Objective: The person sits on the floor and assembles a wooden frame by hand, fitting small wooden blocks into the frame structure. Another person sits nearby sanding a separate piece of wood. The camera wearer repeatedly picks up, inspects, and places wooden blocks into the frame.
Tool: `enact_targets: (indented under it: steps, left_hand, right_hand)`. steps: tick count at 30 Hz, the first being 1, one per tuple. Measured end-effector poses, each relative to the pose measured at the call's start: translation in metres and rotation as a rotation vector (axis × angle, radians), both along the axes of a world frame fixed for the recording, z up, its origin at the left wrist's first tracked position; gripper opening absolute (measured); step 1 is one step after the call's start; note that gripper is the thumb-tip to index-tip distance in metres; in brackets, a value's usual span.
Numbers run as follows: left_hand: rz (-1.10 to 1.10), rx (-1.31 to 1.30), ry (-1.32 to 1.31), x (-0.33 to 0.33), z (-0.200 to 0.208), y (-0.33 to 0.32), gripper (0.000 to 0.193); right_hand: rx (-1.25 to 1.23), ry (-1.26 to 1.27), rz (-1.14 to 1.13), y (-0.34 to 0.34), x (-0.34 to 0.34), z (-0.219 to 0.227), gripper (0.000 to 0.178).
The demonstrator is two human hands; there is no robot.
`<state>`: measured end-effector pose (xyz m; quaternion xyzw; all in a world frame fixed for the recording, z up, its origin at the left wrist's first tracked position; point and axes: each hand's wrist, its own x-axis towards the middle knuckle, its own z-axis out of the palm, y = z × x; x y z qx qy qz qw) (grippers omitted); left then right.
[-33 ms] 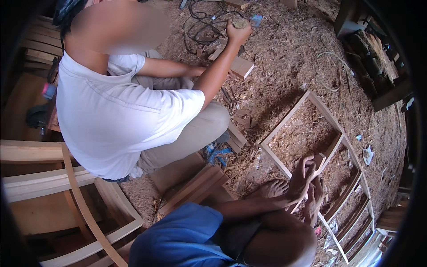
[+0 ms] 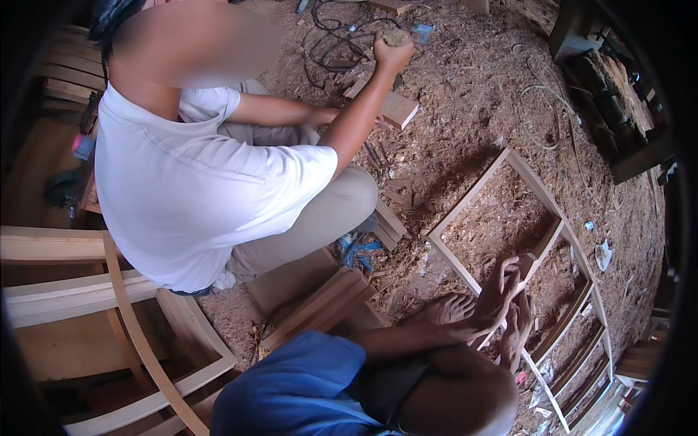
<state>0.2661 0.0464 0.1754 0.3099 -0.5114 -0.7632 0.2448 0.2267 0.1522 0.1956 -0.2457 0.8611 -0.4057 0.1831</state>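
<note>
A curved, ladder-like wooden frame lies on the ground at the right. My left hand reaches across from the blue sleeve, its fingers bent round a wooden crossbar of the frame, near the near rail. Beside the fingertips shows a short pale wood end; whether it belongs to the crossbar I cannot tell. Close below, my right hand is at the same joint, its forearm hidden behind my bent knee. How its fingers grip is partly covered.
A co-worker in a white shirt squats at the left, one hand raised with a roundish chunk above a wood block. Stacked planks lie beside my foot. Another curved frame stands lower left. Shavings and a dark cable cover the ground.
The whole view has shifted very slightly. My left hand's fingers have moved a little at the crossbar; the frame and the co-worker look unchanged.
</note>
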Motion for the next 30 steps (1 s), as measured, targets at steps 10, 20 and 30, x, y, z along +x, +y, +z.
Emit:
enact_targets:
  steps: [10, 20, 30]
  left_hand:
    - [-0.287, 0.067, 0.168, -0.017, 0.000, 0.021, 0.050]
    - [-0.590, 0.171, 0.318, -0.011, -0.001, 0.005, 0.056]
    - [-0.486, -0.634, 0.212, -0.010, 0.014, 0.023, 0.056]
  right_hand:
    - [-0.203, -0.017, -0.161, 0.024, -0.008, -0.022, 0.056]
    - [-0.832, -0.067, -0.365, 0.062, -0.040, -0.054, 0.056]
    - [-0.823, -0.214, -0.455, 0.029, -0.050, -0.026, 0.053]
